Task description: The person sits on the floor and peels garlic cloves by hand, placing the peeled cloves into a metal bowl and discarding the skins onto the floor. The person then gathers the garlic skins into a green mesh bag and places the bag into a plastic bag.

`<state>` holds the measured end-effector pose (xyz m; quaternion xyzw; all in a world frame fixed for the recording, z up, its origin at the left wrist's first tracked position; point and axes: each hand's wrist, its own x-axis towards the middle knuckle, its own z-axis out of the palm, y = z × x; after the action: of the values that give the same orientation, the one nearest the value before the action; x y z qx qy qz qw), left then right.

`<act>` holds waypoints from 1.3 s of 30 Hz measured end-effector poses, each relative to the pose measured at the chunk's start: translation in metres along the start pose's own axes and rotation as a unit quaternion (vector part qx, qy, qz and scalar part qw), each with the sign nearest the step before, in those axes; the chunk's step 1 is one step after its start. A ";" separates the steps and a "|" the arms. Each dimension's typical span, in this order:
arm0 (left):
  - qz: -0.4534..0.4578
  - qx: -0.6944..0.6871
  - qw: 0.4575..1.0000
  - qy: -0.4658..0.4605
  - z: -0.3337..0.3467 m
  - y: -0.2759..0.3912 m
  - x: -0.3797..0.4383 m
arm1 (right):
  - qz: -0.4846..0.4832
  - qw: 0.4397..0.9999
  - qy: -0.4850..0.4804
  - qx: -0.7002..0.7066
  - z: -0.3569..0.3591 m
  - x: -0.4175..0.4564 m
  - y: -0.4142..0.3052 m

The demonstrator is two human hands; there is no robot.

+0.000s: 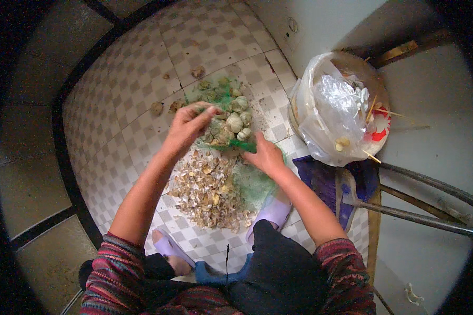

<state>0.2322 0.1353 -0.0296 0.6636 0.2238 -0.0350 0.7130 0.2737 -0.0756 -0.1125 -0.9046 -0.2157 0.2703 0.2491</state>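
Observation:
A green mesh bag (215,143) lies on the floor with several pale garlic bulbs (234,122) in and around its opening. My left hand (191,124) is over the bag's left side, thumb and fingers pinched together at the netting; the fingertips are slightly blurred. On the right, my right hand (267,155) has the gathered green edge of the mesh between thumb and forefinger. Below both hands spreads a heap of dry garlic skins (207,189). More of the loose netting (254,187) trails beside the heap, towards my right foot.
A bin (378,86) lined with a clear plastic bag (319,130) stands at the right, wooden sticks poking out. Beneath it is a purple dustpan (319,185) near long dark handles (414,218). Lilac slippers (274,212) flank the heap, before a blue stool (220,275).

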 end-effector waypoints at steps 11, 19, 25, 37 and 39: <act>-0.177 0.122 0.969 0.125 -0.071 -0.061 0.028 | 0.086 0.922 0.039 0.375 -0.019 0.020 0.022; -0.101 0.245 0.964 0.021 0.006 -0.038 0.115 | 0.101 0.887 -0.076 0.445 -0.007 0.095 0.048; -0.085 0.311 0.946 -0.033 0.016 -0.059 0.124 | -0.041 0.944 -0.079 0.316 -0.017 0.063 0.022; -0.138 0.139 0.980 -0.044 -0.012 -0.025 0.043 | -0.025 0.770 -0.093 0.631 -0.063 0.035 -0.032; -0.135 0.005 0.989 -0.054 -0.018 -0.026 0.034 | -0.024 0.759 -0.101 0.643 -0.075 0.031 -0.046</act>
<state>0.2488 0.1582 -0.0669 0.6283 0.2727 -0.1679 0.7090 0.3304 -0.0477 -0.0436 -0.4941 -0.0369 0.4290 0.7553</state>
